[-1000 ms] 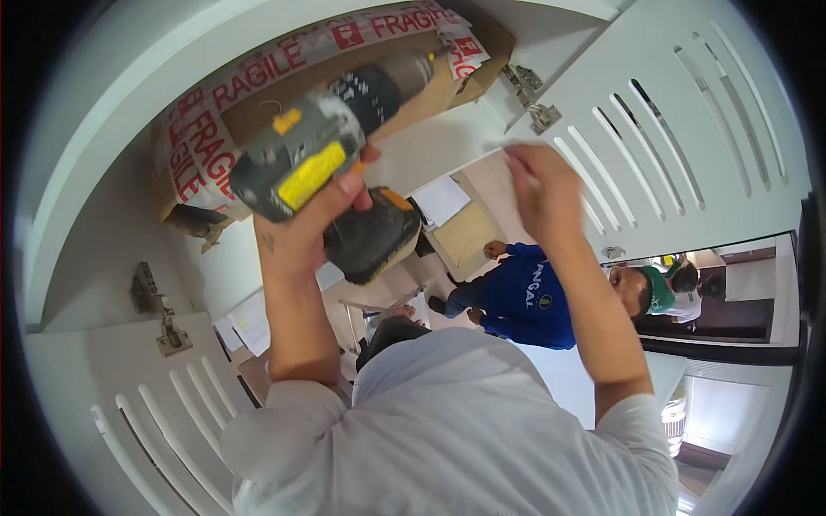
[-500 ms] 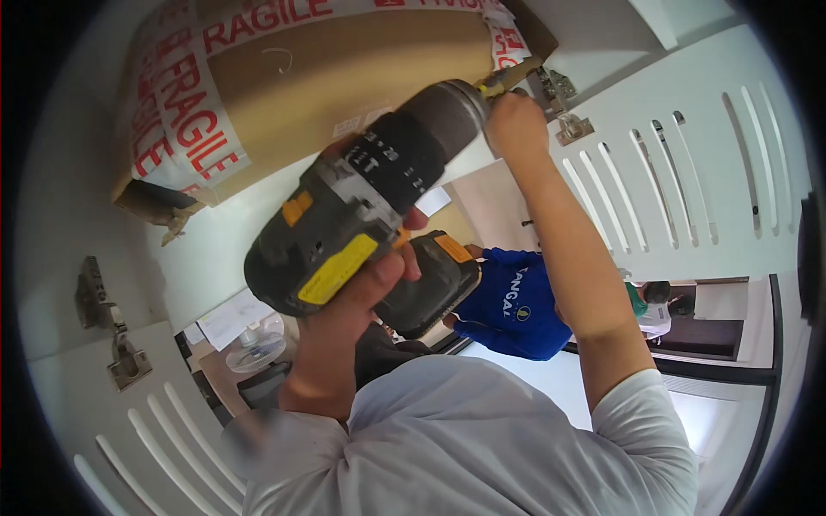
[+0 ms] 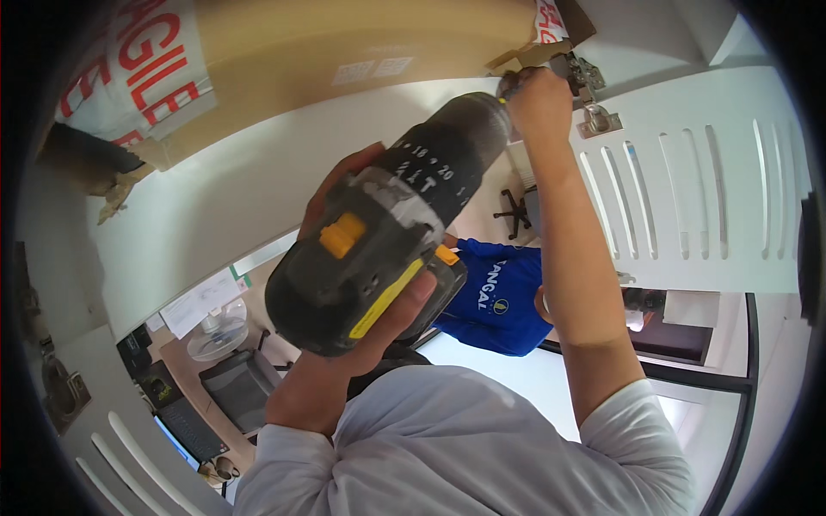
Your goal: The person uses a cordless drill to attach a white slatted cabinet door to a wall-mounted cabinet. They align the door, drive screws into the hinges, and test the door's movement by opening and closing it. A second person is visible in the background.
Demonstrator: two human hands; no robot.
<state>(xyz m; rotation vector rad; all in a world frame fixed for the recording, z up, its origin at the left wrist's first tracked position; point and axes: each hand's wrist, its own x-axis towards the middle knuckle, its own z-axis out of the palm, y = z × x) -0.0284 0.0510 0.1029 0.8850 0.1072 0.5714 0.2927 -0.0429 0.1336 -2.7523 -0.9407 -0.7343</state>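
Note:
My left hand (image 3: 379,331) is wrapped round a black cordless drill (image 3: 387,224) with a numbered collar, an orange button and a yellow label. The drill slants up to the right, its chuck (image 3: 482,120) close to my right hand (image 3: 542,103). The fingers of my right hand are closed by the chuck's tip, at the near right corner of a cardboard box. What they pinch is hidden. Just right of that hand is a metal cabinet hinge (image 3: 594,107) on a white slotted door (image 3: 637,146).
The large cardboard box (image 3: 361,43), with red-and-white tape, lies on a white shelf (image 3: 215,206). Another slotted door (image 3: 103,396) with a hinge (image 3: 64,391) stands at left. Beyond are a person in a blue shirt (image 3: 499,297), a fan (image 3: 217,334) and a chair (image 3: 241,387).
The view has shifted, so the box sits higher. The drill has turned more upright and appears larger. My right hand remains by the chuck tip, a little farther up and right in view.

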